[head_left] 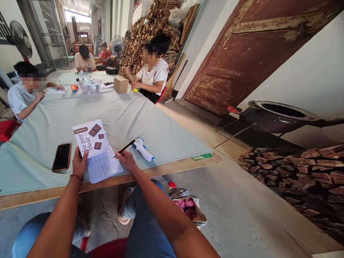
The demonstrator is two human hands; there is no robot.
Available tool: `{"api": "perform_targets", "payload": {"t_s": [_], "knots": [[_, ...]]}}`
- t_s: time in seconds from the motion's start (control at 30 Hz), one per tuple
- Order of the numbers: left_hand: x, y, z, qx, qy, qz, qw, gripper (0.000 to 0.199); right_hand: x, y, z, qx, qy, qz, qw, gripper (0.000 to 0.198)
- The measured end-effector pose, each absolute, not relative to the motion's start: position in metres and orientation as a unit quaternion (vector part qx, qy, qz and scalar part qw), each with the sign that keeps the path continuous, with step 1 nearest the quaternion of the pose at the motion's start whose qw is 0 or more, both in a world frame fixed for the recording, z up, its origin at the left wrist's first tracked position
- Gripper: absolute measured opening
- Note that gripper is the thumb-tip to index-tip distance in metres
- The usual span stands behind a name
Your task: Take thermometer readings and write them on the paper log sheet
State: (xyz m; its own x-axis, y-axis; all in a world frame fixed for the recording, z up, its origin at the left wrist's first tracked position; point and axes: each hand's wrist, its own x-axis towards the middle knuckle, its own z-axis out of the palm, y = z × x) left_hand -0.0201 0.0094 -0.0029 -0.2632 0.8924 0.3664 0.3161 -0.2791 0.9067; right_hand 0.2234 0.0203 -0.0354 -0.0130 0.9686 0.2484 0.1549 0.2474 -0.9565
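My left hand [80, 163] grips the lower left corner of a white printed box or booklet [87, 138] marked "Su-per Meal", with brown squares on it. Under its lower edge lie sheets of paper [103, 166] covered in handwriting. In my right hand [127, 159] is a black pen [126, 146], its tip near the upper right of the sheets. A white and blue infrared thermometer [143, 149] lies just right of that hand. Left of my left hand, a dark-screened phone [61, 157] rests on the cloth.
A pale cloth covers the table [172, 134]. Farther back are a plastic basket [91, 86], a cardboard box [120, 84] and a tape dispenser [74, 87]. Several people sit around. Below the table edge stands a checked bag [200, 211]; stacked firewood [311, 175] is at right.
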Motion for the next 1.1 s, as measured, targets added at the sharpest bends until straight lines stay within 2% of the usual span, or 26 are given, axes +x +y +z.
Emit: {"api": "perform_targets", "payload": {"t_s": [0.17,0.4,0.73,1.1], "knots": [[-0.017,0.008,-0.004,0.557,0.523,0.589,0.263,0.059,0.227,0.017,-0.04,-0.512,-0.596,0.348,0.511,0.034],[-0.016,0.007,-0.009,0.556,0.527,0.584,0.268,0.058,0.224,0.023,-0.039,-0.529,-0.57,0.378,0.502,0.028],[-0.01,0.006,-0.008,0.547,0.503,0.602,0.293,0.057,0.228,0.022,-0.048,-0.56,-0.617,0.315,0.454,0.024],[-0.009,0.005,-0.006,0.549,0.498,0.603,0.294,0.057,0.228,0.023,-0.049,-0.571,-0.625,0.312,0.432,0.022]]}}
